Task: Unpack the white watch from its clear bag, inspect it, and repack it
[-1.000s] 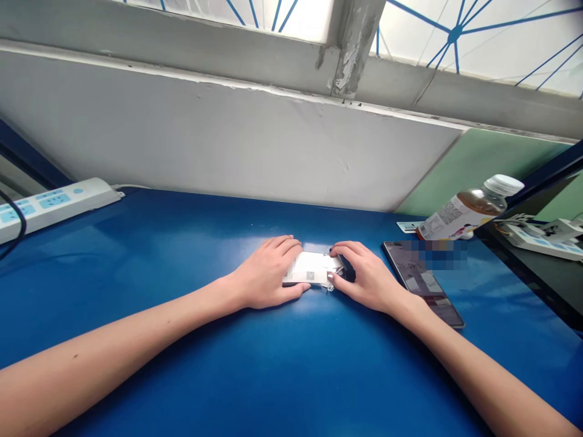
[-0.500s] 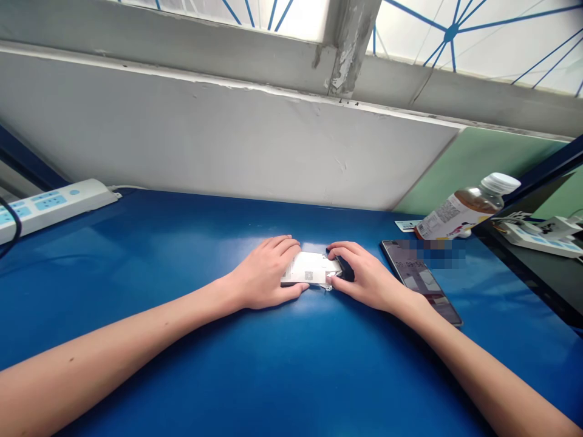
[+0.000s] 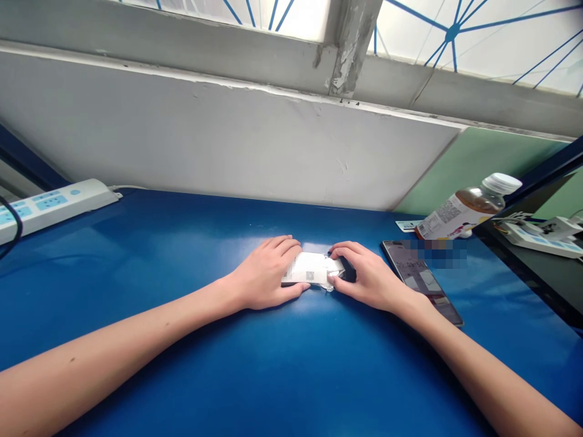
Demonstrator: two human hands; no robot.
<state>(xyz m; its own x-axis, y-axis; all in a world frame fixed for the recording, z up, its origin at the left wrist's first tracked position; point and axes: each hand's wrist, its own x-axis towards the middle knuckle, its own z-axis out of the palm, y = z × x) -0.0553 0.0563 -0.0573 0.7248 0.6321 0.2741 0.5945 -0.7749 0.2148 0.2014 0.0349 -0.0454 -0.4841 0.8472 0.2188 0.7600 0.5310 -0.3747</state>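
Observation:
On the blue table lies a flat white packet (image 3: 310, 268) with a printed square code and a crinkled, shiny right end. My left hand (image 3: 268, 273) covers its left end, fingers over the top and along the far side, thumb along the near edge. Curled around the other end, my right hand (image 3: 359, 273) has thumb and fingertips on the crinkled part. Something black shows beneath that end, partly hidden by the right hand; I cannot make out what it is.
A phone (image 3: 423, 285) lies just right of my right hand. Behind it a tilted drink bottle (image 3: 460, 212) rests near a small card (image 3: 405, 226). Power strips stand at the far left (image 3: 54, 206) and far right (image 3: 542, 237). A wall (image 3: 255, 139) borders the table's back.

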